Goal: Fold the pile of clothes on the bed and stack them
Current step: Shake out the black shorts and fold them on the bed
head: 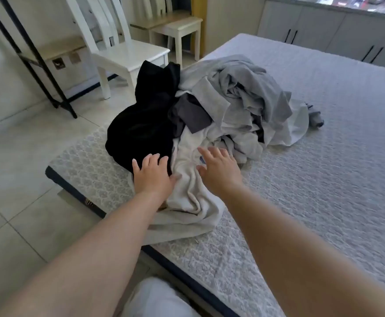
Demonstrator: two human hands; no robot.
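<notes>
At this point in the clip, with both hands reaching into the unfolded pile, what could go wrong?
1. The black garment lies at the mattress corner beside the left hand; a tug might drag it onto the tile floor.
2. The clothes are tangled: lifting the cream garment under the right hand may pull the dark grey piece and grey garment along.
3. The small grey item lying apart could be missed.

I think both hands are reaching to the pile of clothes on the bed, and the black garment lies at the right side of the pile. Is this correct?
Not quite. In the head view the black garment lies at the left side of the pile of clothes, near the bed's edge. The rest holds: the left hand and right hand both reach to the pile.
</notes>
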